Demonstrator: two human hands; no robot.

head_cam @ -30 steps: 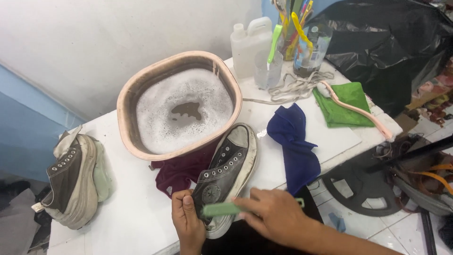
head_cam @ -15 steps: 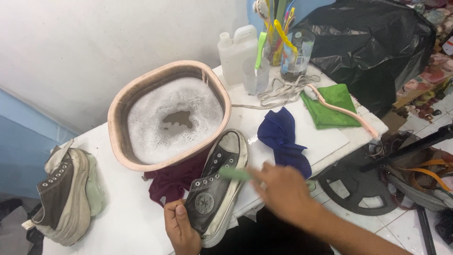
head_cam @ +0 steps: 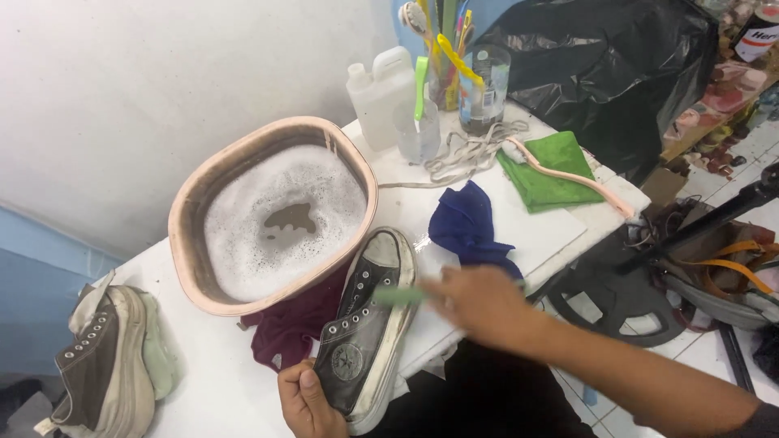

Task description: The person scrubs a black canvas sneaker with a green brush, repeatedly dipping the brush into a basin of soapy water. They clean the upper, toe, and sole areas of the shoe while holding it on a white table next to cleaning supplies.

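1. A black high-top canvas sneaker [head_cam: 365, 332], with a white rubber toe cap and a scuffed, greyed sole rim, is gripped at its heel end by the left hand [head_cam: 307, 401], the thumb laid on the ankle cloth. The shoe is tilted on its side at the near edge of the white table [head_cam: 227, 381].
2. A green brush [head_cam: 399, 296] is held in the closed fingers of the right hand [head_cam: 479, 307], its head just over the sneaker's toe; both are blurred, so the bristles cannot be made out.
3. A crumpled maroon cloth [head_cam: 288, 328] is seen under the sneaker, tucked against the basin.
4. At the left table edge a second pair of worn sneakers [head_cam: 109, 365] is stood on its side, well apart from the hands.
5. A rounded-square pinkish basin [head_cam: 199, 199] is filled with white foam, with a dark gap of water in the middle.
6. A soft, folded blue cloth [head_cam: 466, 227] lies right of the sneaker; bare tabletop is left between it and the right edge.
7. Farther back, a flat green cloth [head_cam: 542, 174] is crossed by a long pink-handled brush [head_cam: 568, 174], beside loose grey laces [head_cam: 466, 154].
8. At the far edge stand a translucent white jug [head_cam: 380, 93] and clear cups of brushes [head_cam: 454, 61], backed by a glossy black plastic bag [head_cam: 600, 65].
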